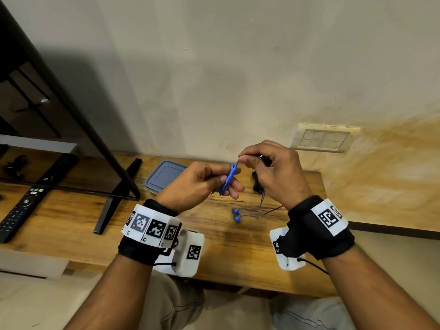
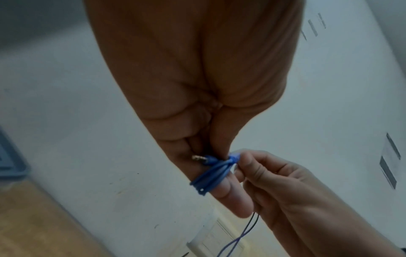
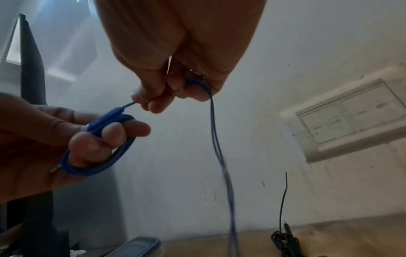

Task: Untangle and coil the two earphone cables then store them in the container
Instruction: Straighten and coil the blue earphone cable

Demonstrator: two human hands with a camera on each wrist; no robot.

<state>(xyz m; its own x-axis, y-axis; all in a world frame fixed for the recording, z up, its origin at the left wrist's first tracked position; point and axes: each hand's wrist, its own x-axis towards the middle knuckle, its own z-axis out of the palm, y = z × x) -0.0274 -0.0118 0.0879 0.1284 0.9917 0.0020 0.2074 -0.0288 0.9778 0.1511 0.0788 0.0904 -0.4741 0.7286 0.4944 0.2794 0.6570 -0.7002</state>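
A blue earphone cable [image 1: 229,179] is wound in loops around the fingers of my left hand [image 1: 232,188], above the wooden table [image 1: 214,246]. In the left wrist view the coil [image 2: 211,175] crosses my fingers, with the metal jack plug [image 2: 198,158] against the palm. My right hand [image 1: 242,160] pinches the cable just above the coil. The free end hangs from my right hand [image 3: 153,102] down to the blue earbuds [image 1: 236,215] on the table. A black earphone cable [image 1: 257,184] lies bundled behind my right hand. The container [image 1: 164,176], with its grey-blue lid on, sits at the back.
A TV on a black stand [image 1: 112,201] fills the left of the table, with two remotes [image 1: 21,210] in front of it. A wall switch plate [image 1: 321,139] is behind my right hand. The table's right edge [image 1: 381,228] ends near my right wrist.
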